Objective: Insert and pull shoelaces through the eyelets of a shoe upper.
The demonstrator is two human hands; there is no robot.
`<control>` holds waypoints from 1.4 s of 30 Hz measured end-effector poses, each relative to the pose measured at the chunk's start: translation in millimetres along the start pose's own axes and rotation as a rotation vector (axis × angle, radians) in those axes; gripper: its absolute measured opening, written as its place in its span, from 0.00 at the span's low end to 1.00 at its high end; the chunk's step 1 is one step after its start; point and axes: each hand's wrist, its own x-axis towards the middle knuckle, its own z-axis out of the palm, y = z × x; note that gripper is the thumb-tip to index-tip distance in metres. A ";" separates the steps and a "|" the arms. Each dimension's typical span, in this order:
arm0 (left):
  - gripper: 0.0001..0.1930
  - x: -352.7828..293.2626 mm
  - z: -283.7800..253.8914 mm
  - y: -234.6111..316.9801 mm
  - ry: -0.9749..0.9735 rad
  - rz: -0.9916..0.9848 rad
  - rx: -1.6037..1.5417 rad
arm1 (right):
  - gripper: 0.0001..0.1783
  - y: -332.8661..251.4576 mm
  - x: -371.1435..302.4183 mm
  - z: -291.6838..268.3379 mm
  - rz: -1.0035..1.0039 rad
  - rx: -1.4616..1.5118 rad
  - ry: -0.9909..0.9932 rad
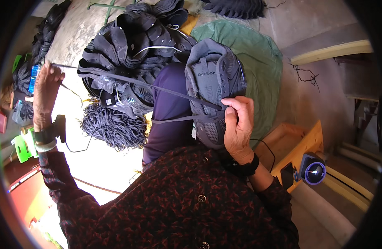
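Note:
A dark grey sneaker [216, 97] rests beside my bent knee, with its opening away from me and its toe toward me. Its lace [157, 88] runs through the lower eyelets, one long end stretched taut to the left. Far out at the left, the fingers of my left hand [47, 89] are closed on that end. My right hand [240, 124] pinches the sneaker's right side by the eyelets; what exactly lies between the fingertips is partly hidden. Another lace end hangs loose across my dark trouser leg [168, 99].
A heap of dark shoe uppers [124, 50] lies beyond my knee, with a tangled bundle of laces [114, 126] nearer me. Green cloth [261, 70] spreads behind the sneaker. At the right stand a wooden box [315, 145] and a round-lensed device [314, 172].

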 end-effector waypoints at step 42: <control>0.10 -63.5 188.1 7.0 -0.914 -0.316 0.379 | 0.15 -82.5 97.7 21.5 -0.184 0.243 -0.974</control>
